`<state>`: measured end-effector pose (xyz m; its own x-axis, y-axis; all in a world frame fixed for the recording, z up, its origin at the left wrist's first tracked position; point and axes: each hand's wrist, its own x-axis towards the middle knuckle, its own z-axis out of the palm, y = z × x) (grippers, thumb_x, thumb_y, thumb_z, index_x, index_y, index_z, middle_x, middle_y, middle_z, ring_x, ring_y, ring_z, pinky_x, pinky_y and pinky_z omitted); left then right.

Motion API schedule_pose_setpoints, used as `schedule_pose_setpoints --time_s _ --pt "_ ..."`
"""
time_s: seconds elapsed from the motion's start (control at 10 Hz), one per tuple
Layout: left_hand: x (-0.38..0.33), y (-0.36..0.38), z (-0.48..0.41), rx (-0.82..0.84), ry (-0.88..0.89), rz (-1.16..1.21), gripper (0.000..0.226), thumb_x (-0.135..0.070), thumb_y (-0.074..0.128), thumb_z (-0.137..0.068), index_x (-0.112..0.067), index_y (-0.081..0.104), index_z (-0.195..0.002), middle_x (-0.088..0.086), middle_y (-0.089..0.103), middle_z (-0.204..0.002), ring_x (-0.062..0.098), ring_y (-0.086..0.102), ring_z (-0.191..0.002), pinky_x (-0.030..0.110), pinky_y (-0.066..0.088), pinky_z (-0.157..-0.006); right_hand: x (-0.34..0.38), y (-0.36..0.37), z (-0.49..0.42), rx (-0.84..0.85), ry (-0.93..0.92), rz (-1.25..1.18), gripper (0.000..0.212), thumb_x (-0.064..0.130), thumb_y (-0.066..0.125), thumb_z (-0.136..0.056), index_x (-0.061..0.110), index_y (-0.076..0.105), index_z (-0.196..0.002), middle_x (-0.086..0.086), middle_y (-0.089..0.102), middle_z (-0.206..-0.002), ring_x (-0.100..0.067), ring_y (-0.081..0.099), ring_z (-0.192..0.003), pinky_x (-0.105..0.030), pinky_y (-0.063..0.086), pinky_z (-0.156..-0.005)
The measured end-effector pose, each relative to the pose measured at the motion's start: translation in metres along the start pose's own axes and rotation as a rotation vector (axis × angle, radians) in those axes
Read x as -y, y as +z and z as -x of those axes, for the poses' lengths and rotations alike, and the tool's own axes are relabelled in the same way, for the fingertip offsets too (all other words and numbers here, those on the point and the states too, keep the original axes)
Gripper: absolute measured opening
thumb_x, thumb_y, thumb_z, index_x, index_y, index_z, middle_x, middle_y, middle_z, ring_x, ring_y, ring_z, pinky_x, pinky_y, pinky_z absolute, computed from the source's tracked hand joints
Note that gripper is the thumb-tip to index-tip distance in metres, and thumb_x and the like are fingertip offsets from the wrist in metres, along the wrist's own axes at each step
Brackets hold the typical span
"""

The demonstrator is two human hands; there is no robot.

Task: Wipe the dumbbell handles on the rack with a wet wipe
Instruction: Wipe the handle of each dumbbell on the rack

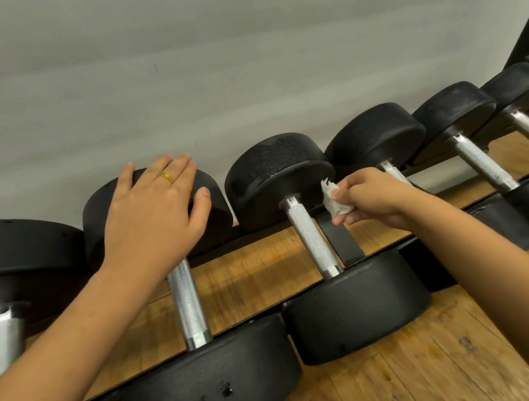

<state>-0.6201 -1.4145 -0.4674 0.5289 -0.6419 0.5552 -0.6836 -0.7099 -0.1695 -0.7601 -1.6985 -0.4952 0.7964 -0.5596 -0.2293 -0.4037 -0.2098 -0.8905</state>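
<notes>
Several black dumbbells with knurled silver handles lie side by side on a low rack (341, 239). My left hand (154, 211) rests flat, fingers spread, on the far head (213, 218) of the second dumbbell from the left; its handle (187, 304) shows below my wrist. My right hand (376, 197) pinches a crumpled white wet wipe (332, 201) just right of the third dumbbell's handle (312, 237), near its far end and apart from it. My right forearm hides most of the fourth handle (391, 170).
A grey wall (243, 57) rises right behind the rack. Wooden floor (433, 361) shows under and in front of the dumbbells. More dumbbells with handles (482, 163) run off to the right. A black slanted post (528, 32) stands at the far right.
</notes>
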Motion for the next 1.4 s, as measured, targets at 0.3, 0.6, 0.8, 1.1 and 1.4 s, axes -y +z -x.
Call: schedule_pose_setpoints --time_s 0.3,0.6,0.8,1.1,1.4 --pt "-0.003 0.000 0.000 -0.018 -0.008 0.015 0.059 -0.045 0.035 -0.102 -0.011 0.059 -0.144 0.008 0.059 -0.147 0.025 0.052 -0.140 0.057 0.032 -0.119 -0.017 0.028 -0.023 0.224 0.073 -0.343 0.020 0.012 0.063 -0.097 0.001 0.070 -0.112 -0.009 0.075 -0.086 -0.010 0.066 -0.067 -0.017 0.047 -0.052" --pt "-0.003 0.001 0.000 -0.019 -0.014 0.028 0.059 -0.046 0.035 -0.102 -0.012 0.059 -0.144 0.006 0.059 -0.147 0.023 0.051 -0.141 0.056 0.030 -0.119 -0.024 0.028 -0.032 0.273 0.018 -0.288 0.024 0.020 0.059 -0.100 0.002 0.073 -0.108 -0.004 0.068 -0.072 -0.005 0.056 -0.055 -0.020 0.041 -0.057" --pt "-0.003 0.001 0.000 -0.028 -0.020 0.028 0.059 -0.045 0.035 -0.102 -0.012 0.059 -0.144 0.006 0.059 -0.147 0.023 0.051 -0.141 0.057 0.031 -0.119 -0.027 0.021 -0.035 0.303 0.013 -0.163 0.019 0.007 0.060 -0.097 0.002 0.077 -0.103 -0.009 0.070 -0.080 -0.009 0.056 -0.060 -0.018 0.040 -0.049" --pt "-0.005 0.002 -0.001 -0.062 -0.028 0.019 0.055 -0.042 0.038 -0.101 -0.011 0.064 -0.139 0.007 0.064 -0.142 0.024 0.056 -0.136 0.058 0.036 -0.117 -0.033 0.017 -0.038 0.261 -0.176 -0.139 0.014 0.009 0.067 -0.092 0.010 0.081 -0.092 -0.018 0.069 -0.081 -0.013 0.057 -0.066 -0.021 0.043 -0.056" --pt "-0.007 0.002 -0.001 -0.092 -0.036 0.018 0.053 -0.038 0.041 -0.100 -0.009 0.066 -0.135 0.009 0.066 -0.138 0.026 0.058 -0.133 0.059 0.037 -0.116 -0.030 0.022 -0.034 0.177 -0.288 -0.095 0.013 0.012 0.068 -0.093 0.011 0.081 -0.090 -0.021 0.069 -0.077 -0.017 0.057 -0.066 -0.025 0.047 -0.060"
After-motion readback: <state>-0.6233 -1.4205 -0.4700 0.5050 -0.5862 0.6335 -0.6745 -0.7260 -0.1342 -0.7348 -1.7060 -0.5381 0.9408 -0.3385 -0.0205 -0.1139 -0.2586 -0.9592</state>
